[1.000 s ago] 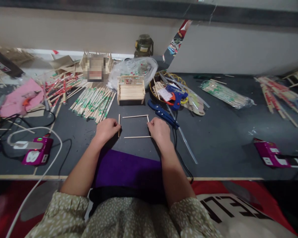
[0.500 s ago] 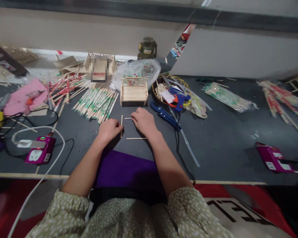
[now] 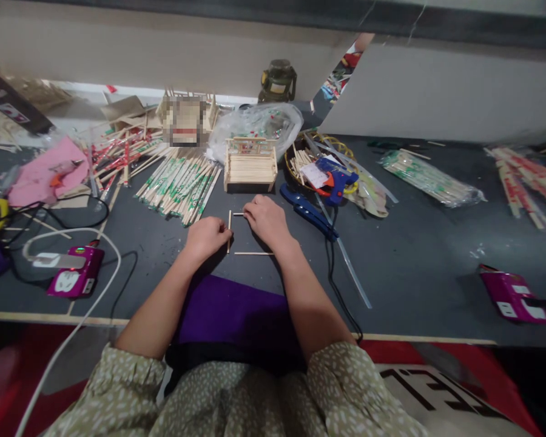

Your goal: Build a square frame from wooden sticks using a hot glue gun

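Observation:
Three thin wooden sticks lie on the dark table. My left hand (image 3: 208, 238) has its fingers closed on the upright-lying stick (image 3: 230, 220), which points away from me. With closed fingers, my right hand (image 3: 267, 220) holds the far crosswise stick (image 3: 238, 214), whose right part is hidden under the fingers. Nearer to me, the near crosswise stick (image 3: 252, 254) lies between my arms, its right end at my right forearm. Beyond my hands stands a small wooden bench model (image 3: 251, 170).
Wrapped chopsticks (image 3: 177, 185) lie at the back left. A basket (image 3: 295, 176) holds sticks and a blue glue gun (image 3: 339, 179). Right of my hands lies a dark blue tool (image 3: 309, 212) with a cable. Purple boxes (image 3: 77, 273) sit at both sides.
The view has shifted slightly, so most things appear a little further right. The far crosswise stick now shows less of its length, its left end closer to the upright-lying stick.

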`<state>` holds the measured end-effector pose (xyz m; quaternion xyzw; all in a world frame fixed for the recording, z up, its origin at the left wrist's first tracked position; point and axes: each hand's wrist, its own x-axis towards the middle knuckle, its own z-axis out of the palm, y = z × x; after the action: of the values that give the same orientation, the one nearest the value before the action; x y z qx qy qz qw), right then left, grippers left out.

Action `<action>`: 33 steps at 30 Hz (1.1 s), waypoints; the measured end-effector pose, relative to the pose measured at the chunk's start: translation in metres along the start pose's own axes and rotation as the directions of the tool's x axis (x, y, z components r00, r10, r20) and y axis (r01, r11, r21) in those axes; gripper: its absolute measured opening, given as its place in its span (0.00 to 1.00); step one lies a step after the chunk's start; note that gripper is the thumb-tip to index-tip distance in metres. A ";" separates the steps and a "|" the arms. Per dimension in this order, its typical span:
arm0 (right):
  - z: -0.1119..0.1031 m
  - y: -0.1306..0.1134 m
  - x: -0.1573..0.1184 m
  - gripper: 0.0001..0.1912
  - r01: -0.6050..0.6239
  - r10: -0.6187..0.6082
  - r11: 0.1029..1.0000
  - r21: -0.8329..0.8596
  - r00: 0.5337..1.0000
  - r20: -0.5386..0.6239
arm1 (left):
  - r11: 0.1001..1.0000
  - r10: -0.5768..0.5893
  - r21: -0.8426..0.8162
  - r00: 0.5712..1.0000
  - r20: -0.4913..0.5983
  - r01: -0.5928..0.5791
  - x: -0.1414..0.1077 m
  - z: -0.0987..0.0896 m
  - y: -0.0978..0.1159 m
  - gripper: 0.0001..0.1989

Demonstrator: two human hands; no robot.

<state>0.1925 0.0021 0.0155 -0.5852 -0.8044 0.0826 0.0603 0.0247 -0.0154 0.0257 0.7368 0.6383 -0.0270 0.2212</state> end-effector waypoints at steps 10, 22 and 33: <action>0.005 0.001 -0.001 0.11 0.010 -0.009 1.000 0.018 0.999 -0.031 | 1.000 0.028 0.004 1.000 0.010 -0.028 -0.002 0.000 0.005 0.15; -0.019 -0.002 -0.036 0.08 0.070 -0.073 0.995 0.077 0.996 0.041 | 0.998 0.045 -0.034 0.999 0.009 -0.044 -0.001 0.001 0.002 0.13; 0.001 -0.006 -0.070 0.05 0.238 -0.241 0.971 0.038 0.966 0.095 | 0.996 0.051 -0.071 0.999 -0.020 -0.052 0.002 0.006 -0.001 0.13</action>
<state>0.2087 -0.0664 0.0158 -0.4782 -0.8700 0.1144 0.0375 0.0253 -0.0152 0.0189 0.7448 0.6217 0.0082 0.2422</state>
